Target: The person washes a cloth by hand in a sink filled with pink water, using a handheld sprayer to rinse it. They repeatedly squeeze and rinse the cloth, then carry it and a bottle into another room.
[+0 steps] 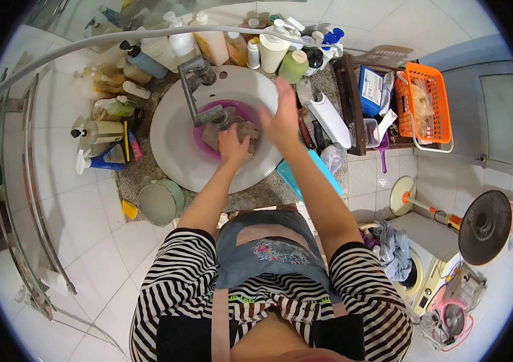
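My left hand [233,145] rests on a wet greyish-brown cloth [249,131] inside a purple plastic basin [199,141]. Its thumb stands apart from the fingers, and the faucet partly hides the fingertips. The basin sits in a white oval washbasin [170,149], below a grey metal faucet [202,116] with a bent spout. My right hand [282,120] is raised over the washbasin's right side, slightly blurred, with fingers extended and nothing in it.
Pump bottles [209,38] and a green-bodied container [293,67] line the back. A blue spray bottle [107,158] and a pot [161,202] stand left. Right are a turquoise tray [326,172], a white plastic piece [329,118] and an orange basket [445,113]. A grey hose [147,34] arches overhead.
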`<state>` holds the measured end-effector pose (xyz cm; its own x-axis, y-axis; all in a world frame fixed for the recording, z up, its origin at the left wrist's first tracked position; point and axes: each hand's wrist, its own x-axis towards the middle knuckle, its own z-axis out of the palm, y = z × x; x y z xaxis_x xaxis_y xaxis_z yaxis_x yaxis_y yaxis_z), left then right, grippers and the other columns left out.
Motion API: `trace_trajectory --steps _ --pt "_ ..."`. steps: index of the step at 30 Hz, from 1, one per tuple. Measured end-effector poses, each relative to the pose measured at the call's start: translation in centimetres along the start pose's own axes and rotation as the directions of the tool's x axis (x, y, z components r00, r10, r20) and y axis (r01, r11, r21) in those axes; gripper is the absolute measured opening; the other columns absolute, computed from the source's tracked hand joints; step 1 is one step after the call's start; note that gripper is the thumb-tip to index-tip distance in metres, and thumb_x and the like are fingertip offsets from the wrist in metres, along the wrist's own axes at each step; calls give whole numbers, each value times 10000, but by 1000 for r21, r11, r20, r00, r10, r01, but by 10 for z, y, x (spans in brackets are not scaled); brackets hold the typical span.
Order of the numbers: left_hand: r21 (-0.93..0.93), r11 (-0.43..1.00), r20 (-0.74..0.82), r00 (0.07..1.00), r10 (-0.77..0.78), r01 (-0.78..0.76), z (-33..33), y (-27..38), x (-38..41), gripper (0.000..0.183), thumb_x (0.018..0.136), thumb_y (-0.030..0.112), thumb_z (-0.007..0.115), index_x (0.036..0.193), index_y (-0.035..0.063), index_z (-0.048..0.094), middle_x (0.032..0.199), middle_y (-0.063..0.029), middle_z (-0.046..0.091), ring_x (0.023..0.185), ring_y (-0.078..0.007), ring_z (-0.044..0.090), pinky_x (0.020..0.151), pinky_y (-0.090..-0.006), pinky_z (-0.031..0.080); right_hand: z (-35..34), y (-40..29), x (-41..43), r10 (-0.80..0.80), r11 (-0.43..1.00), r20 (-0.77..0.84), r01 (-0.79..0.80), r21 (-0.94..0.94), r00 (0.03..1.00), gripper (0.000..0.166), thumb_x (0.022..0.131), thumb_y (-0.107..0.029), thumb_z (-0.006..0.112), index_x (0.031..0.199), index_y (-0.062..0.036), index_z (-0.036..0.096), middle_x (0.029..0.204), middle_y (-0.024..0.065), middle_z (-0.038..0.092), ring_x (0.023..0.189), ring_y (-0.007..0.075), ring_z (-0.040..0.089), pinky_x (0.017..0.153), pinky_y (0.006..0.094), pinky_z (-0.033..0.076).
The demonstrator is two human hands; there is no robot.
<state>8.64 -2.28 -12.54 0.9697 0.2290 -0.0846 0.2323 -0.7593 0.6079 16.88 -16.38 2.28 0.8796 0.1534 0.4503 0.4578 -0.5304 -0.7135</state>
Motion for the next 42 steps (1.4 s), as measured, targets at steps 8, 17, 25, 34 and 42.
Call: trace_trajectory --steps 8,17,25,34,42 --pt "251 916 318 867 -383 312 21 -33 24 743 804 539 590 1409 214 306 1457 -191 221 1288 -511 200 985 -614 295 -49 -52 -114 132 984 327 -163 69 936 647 722 -56 686 1301 -17 400 1350 184 392 1223 370 398 1004 408 355" --pt "396 902 206 941 -269 172 41 -75 44 522 811 251 600 1289 101 454 1222 -191 516 1148 -397 448 872 -503 442 -96 -48 -150 248 968 267 -227 -105 931 570 692 -24 697 1219 -21 481 1284 175 455 1151 367 456 945 411 400" --pt "-194 951 62 971 -233 240 27 -85 40 342 788 225 606 1037 -10 598 955 -232 625 889 -395 600 794 -447 463 -40 -49 -158 316 896 362 -401 192 877 536 758 -68 659 1253 -24 457 1298 167 447 1188 328 445 968 389 391" --pt "-903 -28 413 845 -340 429 -61 -11 -14 301 818 161 595 1062 -12 571 965 -93 621 862 -200 613 759 -335 487 101 -6 -82 716 -100 608 -812 575 342 473 862 -219 598 1284 -70 445 1185 93 541 1053 206 550 844 328 467" --pt "-884 -191 463 857 -226 427 -54 -25 -12 324 907 299 436 1075 53 565 1009 -64 604 917 -200 606 788 -356 495 143 3 -109 605 238 479 -719 653 636 242 783 -65 650 1020 -26 615 950 69 601 882 193 581 803 296 462"
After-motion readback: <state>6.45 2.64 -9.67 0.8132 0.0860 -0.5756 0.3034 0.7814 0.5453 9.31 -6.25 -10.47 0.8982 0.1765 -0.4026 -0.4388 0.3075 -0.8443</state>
